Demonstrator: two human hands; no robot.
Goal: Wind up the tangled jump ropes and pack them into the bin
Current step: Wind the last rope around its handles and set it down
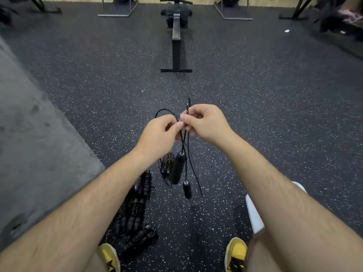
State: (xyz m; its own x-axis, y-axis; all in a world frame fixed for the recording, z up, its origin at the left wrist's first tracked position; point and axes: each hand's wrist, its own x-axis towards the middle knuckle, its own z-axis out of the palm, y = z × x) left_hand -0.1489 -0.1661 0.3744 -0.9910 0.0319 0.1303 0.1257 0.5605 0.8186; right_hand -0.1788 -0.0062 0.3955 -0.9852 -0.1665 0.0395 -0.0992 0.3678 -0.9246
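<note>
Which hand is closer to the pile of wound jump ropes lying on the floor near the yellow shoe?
Left. The left hand is held up just above and beyond the pile of wound jump ropes; the right hand is farther off to the right. Both pinch the thin black rope.

Speckled black rubber floor (255,107) throughout, meeting a grey concrete strip (39,122) at left. Rowing machine (176,36) straight ahead, rail running toward the far wall. Metal rack bases (117,10) either side (upper parts cropped). Yellow shoes (235,252) at bottom edge.
</note>
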